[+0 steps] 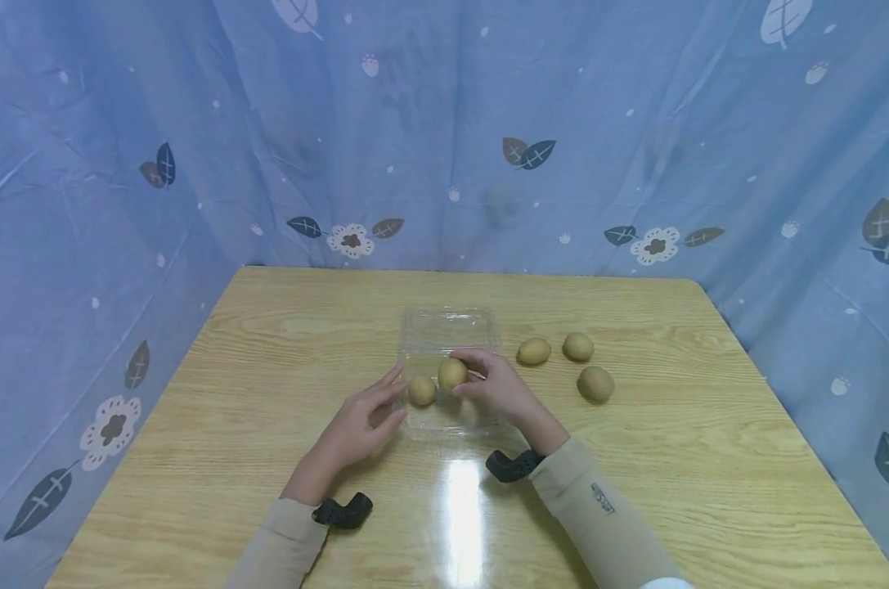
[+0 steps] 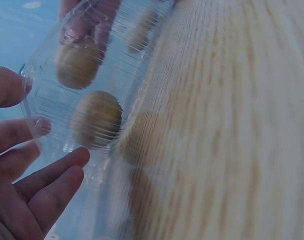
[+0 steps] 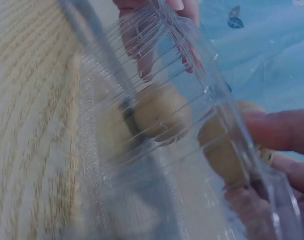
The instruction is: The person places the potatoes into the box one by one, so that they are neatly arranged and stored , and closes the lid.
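Observation:
A clear plastic clamshell box lies opened on the table, its lid folded back toward the curtain. One potato sits in the left part of its base. My right hand pinches another potato between thumb and fingers, over the base beside the first; this held potato shows behind the box's ribbed wall in the right wrist view. At the box's left side is my left hand, fingers spread and nearly straight. In the left wrist view, its fingertips touch the rim.
Right of the box lie three loose potatoes: an oblong one, one farther back and a darker one nearer me. The wooden table meets a blue patterned curtain behind. Each wrist wears a black device.

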`<state>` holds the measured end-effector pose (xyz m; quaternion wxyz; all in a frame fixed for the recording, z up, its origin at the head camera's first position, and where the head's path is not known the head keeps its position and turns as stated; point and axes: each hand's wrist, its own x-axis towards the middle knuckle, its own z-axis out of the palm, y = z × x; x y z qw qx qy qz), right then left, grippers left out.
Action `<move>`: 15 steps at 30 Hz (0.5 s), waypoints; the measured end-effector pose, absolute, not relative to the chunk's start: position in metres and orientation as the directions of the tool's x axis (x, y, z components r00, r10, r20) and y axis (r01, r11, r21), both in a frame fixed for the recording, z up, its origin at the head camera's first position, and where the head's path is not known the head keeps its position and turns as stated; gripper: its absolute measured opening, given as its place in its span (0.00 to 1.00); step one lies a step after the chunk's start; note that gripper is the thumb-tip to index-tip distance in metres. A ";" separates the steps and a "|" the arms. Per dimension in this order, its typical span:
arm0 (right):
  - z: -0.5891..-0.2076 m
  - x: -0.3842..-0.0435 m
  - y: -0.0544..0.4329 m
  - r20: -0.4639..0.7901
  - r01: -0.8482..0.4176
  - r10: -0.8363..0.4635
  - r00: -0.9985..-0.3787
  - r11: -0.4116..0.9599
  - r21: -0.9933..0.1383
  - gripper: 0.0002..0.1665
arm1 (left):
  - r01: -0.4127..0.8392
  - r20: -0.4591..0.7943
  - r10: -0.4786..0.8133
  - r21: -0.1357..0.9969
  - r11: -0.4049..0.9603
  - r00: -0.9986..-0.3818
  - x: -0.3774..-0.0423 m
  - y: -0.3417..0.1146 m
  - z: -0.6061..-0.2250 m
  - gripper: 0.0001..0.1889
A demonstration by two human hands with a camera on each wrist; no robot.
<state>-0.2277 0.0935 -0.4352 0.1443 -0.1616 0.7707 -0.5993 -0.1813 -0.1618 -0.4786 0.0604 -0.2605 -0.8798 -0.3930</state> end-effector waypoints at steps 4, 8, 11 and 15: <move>-0.436 -0.231 0.092 -0.050 -0.075 -0.436 -0.899 0.265 -0.961 0.33 | 0.503 0.308 0.410 0.660 0.558 -0.858 -0.181 -0.162 -0.478 0.23; -0.436 -0.231 0.089 -0.079 -0.064 -0.436 -0.896 0.303 -0.951 0.34 | 0.508 0.315 0.409 0.653 0.561 -0.857 -0.181 -0.162 -0.477 0.23; -0.437 -0.231 0.087 -0.091 -0.059 -0.427 -0.900 0.326 -0.944 0.34 | 0.514 0.321 0.410 0.648 0.562 -0.854 -0.181 -0.161 -0.476 0.23; -0.439 -0.231 0.085 -0.106 -0.038 -0.419 -0.902 0.321 -0.946 0.34 | 0.519 0.326 0.412 0.644 0.562 -0.851 -0.181 -0.161 -0.476 0.23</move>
